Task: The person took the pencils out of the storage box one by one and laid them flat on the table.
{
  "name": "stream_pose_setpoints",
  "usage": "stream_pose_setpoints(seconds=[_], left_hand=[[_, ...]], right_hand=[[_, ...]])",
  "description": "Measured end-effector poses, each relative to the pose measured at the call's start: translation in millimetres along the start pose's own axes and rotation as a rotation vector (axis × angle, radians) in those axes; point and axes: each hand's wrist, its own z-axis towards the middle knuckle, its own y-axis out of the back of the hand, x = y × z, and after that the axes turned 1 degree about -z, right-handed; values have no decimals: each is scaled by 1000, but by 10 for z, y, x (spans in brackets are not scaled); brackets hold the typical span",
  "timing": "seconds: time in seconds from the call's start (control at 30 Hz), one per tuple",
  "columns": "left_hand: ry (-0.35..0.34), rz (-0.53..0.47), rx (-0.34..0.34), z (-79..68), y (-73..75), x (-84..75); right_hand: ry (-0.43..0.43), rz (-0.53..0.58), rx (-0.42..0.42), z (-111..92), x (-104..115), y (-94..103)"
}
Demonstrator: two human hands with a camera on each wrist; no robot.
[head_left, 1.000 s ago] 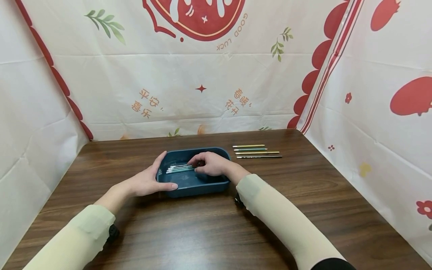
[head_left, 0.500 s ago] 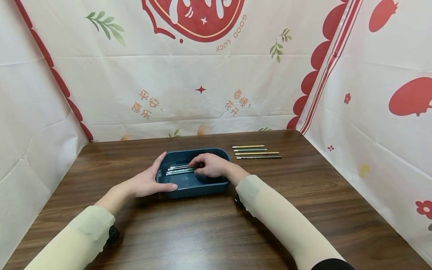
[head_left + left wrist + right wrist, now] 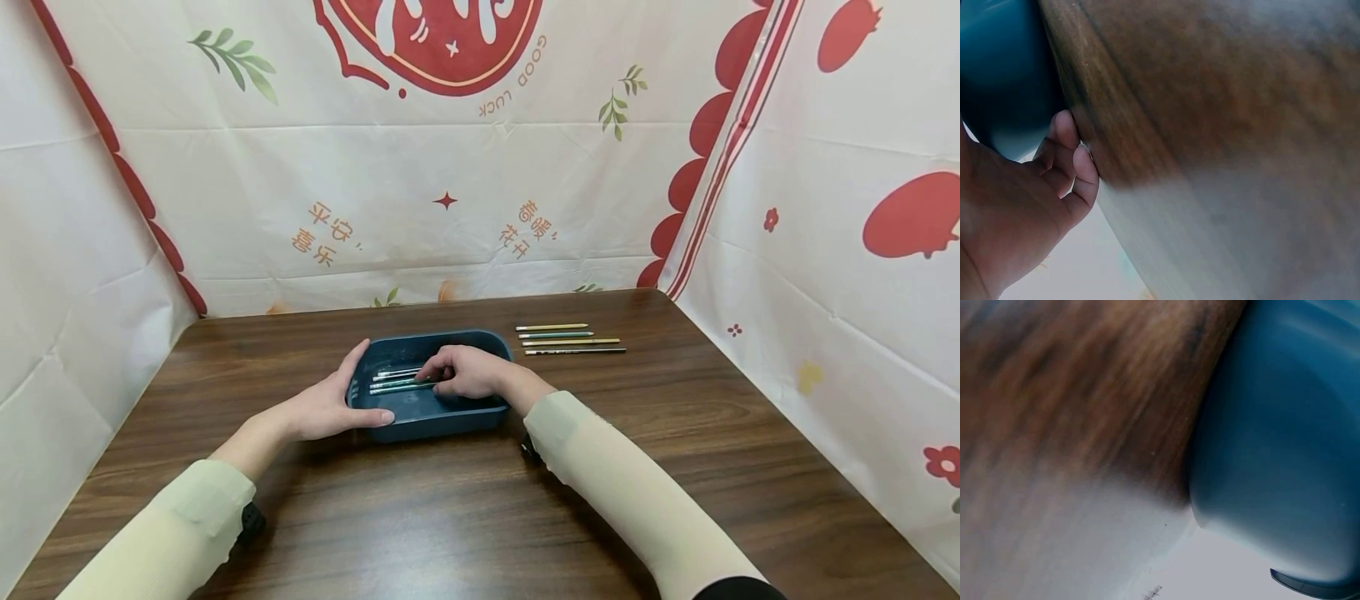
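My left hand (image 3: 326,407) holds the left end of a dark blue plastic tray (image 3: 442,427), thumb lying along its front rim. In the left wrist view, the slightly bent fingers (image 3: 1087,169) sit beside the tray's outer wall. My right hand (image 3: 468,372) reaches down inside the tray, its thumb and fingers pinching at several pencils (image 3: 392,383) that lie side by side there. Their eraser ends point left; the hand covers the other ends. The right wrist view shows the tray's wall (image 3: 1272,450) but no hand.
Several pencils, among them a yellow one (image 3: 553,327) and a black one (image 3: 576,352), lie in a row to the right of the tray. A printed white cloth (image 3: 442,150) hangs behind the brown wooden table (image 3: 420,517) and at both sides.
My right hand's fingers have shifted slightly at the pencils in the tray, and the pencils lie a little more spread. The left hand and the tray stay put.
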Motion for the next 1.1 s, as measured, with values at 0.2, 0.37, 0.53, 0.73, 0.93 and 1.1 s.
stream_pose_setpoints(seconds=[0.2, 0.37, 0.53, 0.73, 0.93, 1.1], left_hand=[[0, 2, -6, -3, -6, -2], [2, 7, -7, -6, -7, 0], [2, 12, -7, -10, -4, -1], [2, 16, -10, -15, -8, -9], [3, 21, -10, -16, -15, -11], [5, 15, -7, -16, -10, -13]], right_hand=[[22, -35, 19, 0, -3, -6], [43, -60, 31, 10, -17, -14], [54, -51, 33, 10, -16, -8], [56, -60, 35, -1, -11, -11], [61, -85, 32, -8, -9, -10], [78, -87, 23, -2, -24, -12]])
